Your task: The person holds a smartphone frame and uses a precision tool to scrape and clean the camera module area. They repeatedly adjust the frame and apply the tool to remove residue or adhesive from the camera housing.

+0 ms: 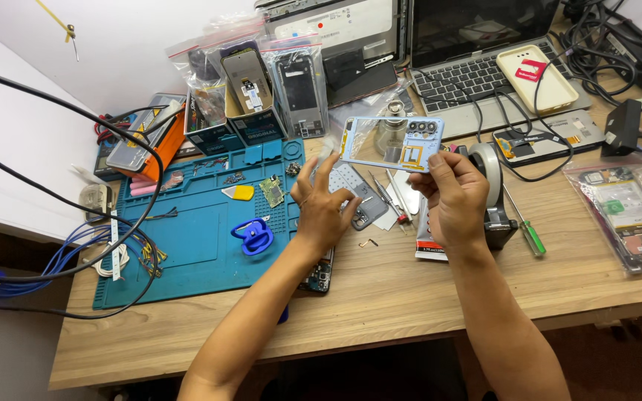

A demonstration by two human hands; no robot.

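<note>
My right hand [453, 194] holds up a light blue phone frame [393, 143] by its right end, above the wooden desk [380, 297]. The frame is an open rectangle with camera holes at the right. My left hand [322, 206] hovers just left of and below it, fingers spread, with the fingertips near the frame's left edge. Whether they touch the frame I cannot tell. Under my hands lie a grey phone part [360, 194], tweezers and small tools.
A teal repair mat [202, 230] at the left carries a blue suction cup [251, 237], a yellow pick [240, 192] and a small circuit board [271, 191]. Bagged phone parts [300, 83] stand behind. A laptop [484, 44], a tape dispenser [493, 193], a green screwdriver [527, 227] and cables surround me.
</note>
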